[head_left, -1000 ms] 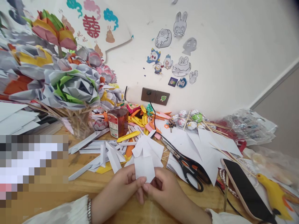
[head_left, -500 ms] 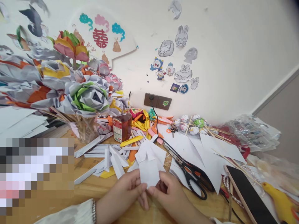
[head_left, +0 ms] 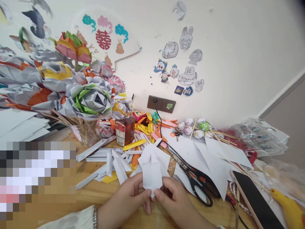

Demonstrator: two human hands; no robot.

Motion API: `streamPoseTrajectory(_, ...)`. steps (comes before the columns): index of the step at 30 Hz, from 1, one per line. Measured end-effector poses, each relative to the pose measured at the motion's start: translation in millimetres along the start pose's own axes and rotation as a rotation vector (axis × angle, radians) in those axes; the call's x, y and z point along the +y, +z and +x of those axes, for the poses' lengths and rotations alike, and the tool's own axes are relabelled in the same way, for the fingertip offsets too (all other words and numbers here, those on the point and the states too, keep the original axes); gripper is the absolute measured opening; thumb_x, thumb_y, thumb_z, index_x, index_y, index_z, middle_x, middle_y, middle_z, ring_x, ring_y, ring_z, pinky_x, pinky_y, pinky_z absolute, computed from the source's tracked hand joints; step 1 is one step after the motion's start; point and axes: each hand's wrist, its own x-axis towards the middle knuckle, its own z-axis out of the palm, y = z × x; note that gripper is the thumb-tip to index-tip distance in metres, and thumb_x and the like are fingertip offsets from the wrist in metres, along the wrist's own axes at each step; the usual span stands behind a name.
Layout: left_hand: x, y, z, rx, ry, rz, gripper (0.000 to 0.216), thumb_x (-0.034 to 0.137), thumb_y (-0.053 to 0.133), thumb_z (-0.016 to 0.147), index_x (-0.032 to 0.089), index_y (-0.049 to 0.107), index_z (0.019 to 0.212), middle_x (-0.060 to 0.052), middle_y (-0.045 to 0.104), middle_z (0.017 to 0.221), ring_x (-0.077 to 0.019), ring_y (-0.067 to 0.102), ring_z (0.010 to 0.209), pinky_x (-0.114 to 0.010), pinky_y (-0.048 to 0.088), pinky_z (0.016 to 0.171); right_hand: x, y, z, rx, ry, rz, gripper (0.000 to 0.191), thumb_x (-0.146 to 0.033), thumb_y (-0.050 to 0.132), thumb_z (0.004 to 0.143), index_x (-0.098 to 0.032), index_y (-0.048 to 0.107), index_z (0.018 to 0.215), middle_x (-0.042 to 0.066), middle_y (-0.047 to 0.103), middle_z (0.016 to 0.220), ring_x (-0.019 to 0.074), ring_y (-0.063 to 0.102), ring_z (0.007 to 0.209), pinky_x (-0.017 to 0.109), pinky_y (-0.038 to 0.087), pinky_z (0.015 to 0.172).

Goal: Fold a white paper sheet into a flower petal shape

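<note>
I see 2 bare hands low in the middle of the view, meeting over a wooden worktop (head_left: 111,190). The left hand (head_left: 124,203) comes in from the lower left with a white sleeve and a bracelet at the wrist. Its fingers (head_left: 140,194) are curled close together, and thumb and forefinger pinch the lower left edge of a folded white paper piece (head_left: 152,173). The right hand (head_left: 176,203) comes in from the lower right. Its fingers (head_left: 159,192) are bent inward and pinch the bottom tip of the same paper piece, so the 2 hands nearly touch beneath it.

The paper piece is held just above the worktop, in front of the hands. It is plain white, with a flat squarish lower panel that narrows to a point at the bottom, and 2 pointed flaps spreading out at the top. Creases run down its middle.

Just to the right of the hands lie black-handled scissors (head_left: 195,181) on loose white sheets (head_left: 214,152). Farther right, a dark phone (head_left: 254,197) rests near the worktop's edge, beside a yellow toy bird (head_left: 288,210). To the left of the paper piece lies a scatter of folded white and yellow strips (head_left: 111,159). Behind them stands a jar with a red label (head_left: 125,128), and at far left a large bunch of paper flowers (head_left: 71,89) fills a clear vase. Cartoon stickers (head_left: 181,60) dot the white wall behind.
</note>
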Motion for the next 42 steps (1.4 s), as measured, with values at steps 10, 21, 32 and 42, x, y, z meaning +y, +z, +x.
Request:
streamPoseTrajectory(10,9,4,-5,0.016,-0.026,0.066,0.032,0.046,0.059,0.07,0.015,0.056,0.075,0.002,0.056,0.057,-0.0118,0.055,0.049,-0.024,0.044,0.052,0,0,-1,0.008,-0.024,-0.015,0.027,-0.033,0.042,0.081,-0.015,0.054,0.064,0.001,0.054,0.063,0.0139,0.048,0.06,0.023,0.035,0.057)
streamPoseTrajectory(21,17,-10,-4,0.363,-0.037,-0.1,0.038,0.048,0.068,0.059,0.018,0.051,0.075,0.005,0.057,0.061,-0.0109,0.052,0.056,-0.021,0.041,0.051,-1,-5,-1,-0.049,-0.065,-0.047,0.02,-0.024,0.04,0.07,-0.019,0.032,0.053,-0.003,0.039,0.055,0.0123,0.04,0.057,0.023,0.032,0.055)
streamPoseTrajectory(32,11,-11,-2,0.242,-0.057,0.019,0.043,0.054,0.066,0.057,0.017,0.048,0.071,0.006,0.055,0.052,-0.0078,0.049,0.04,-0.02,0.04,0.042,5,-2,1,0.024,0.112,0.335,0.035,-0.049,0.04,0.083,-0.017,0.054,0.078,-0.002,0.045,0.059,0.0104,0.043,0.048,0.021,0.034,0.044)
streamPoseTrajectory(42,3,-16,0,0.254,-0.049,0.019,0.047,0.056,0.065,0.059,0.014,0.057,0.077,0.005,0.055,0.044,-0.0076,0.049,0.034,-0.018,0.038,0.036,8,2,4,0.03,0.162,0.599,0.04,-0.052,0.053,0.075,-0.016,0.056,0.093,0.0,0.053,0.06,0.0096,0.049,0.045,0.017,0.031,0.037)
